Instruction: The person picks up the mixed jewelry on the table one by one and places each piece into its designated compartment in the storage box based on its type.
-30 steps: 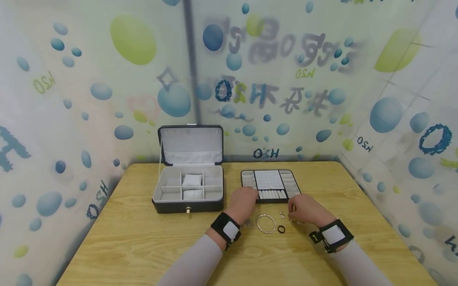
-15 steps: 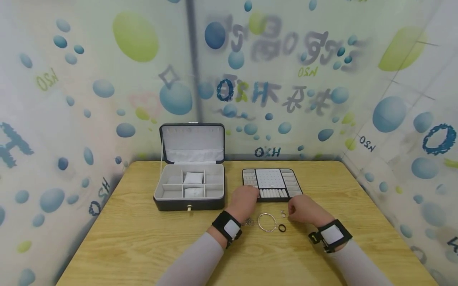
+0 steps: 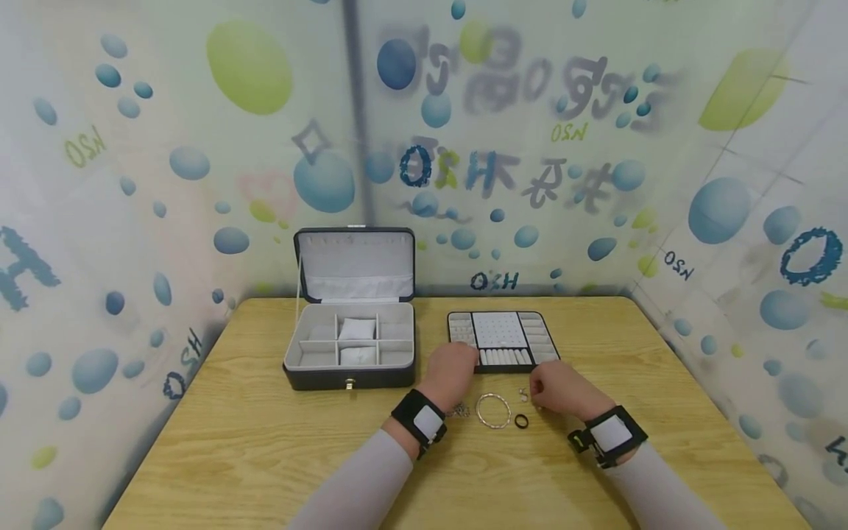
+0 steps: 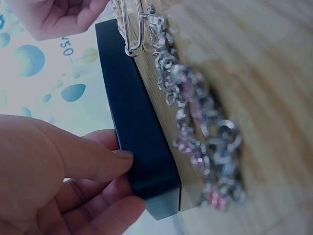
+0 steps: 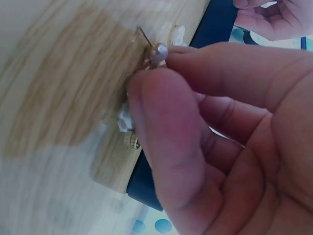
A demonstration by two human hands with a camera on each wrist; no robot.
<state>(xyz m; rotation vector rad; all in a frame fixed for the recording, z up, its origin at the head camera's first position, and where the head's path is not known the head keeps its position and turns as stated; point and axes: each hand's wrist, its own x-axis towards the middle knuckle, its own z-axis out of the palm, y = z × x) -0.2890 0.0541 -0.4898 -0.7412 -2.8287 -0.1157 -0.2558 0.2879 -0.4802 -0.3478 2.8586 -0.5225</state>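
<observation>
My left hand [image 3: 450, 372] holds the near left corner of a flat black jewelry tray [image 3: 503, 369]; in the left wrist view its thumb lies on the tray's dark side [image 4: 142, 132]. Close by lies a silver chain bracelet [image 4: 195, 112] with pink stones. My right hand [image 3: 566, 390] pinches a small earring [image 5: 160, 52] with a pearly bead and thin wire between thumb and forefinger, low over the table. Past the fingertips, a white piece with a gold part [image 5: 125, 117] shows, partly hidden. Between the hands lie a bangle [image 3: 478, 412], a black ring [image 3: 516, 421] and small earrings [image 3: 523, 394].
A black jewelry box [image 3: 384, 379] stands open at the left, its lid [image 3: 358, 258] raised. Two small white cushions [image 3: 358, 330] sit in its compartments. The wooden table [image 3: 265, 456] meets a patterned wall [image 3: 530, 258] at the back.
My right hand has shifted slightly left, toward the small earrings, with its fingers closer together. The left hand stays at the tray's corner.
</observation>
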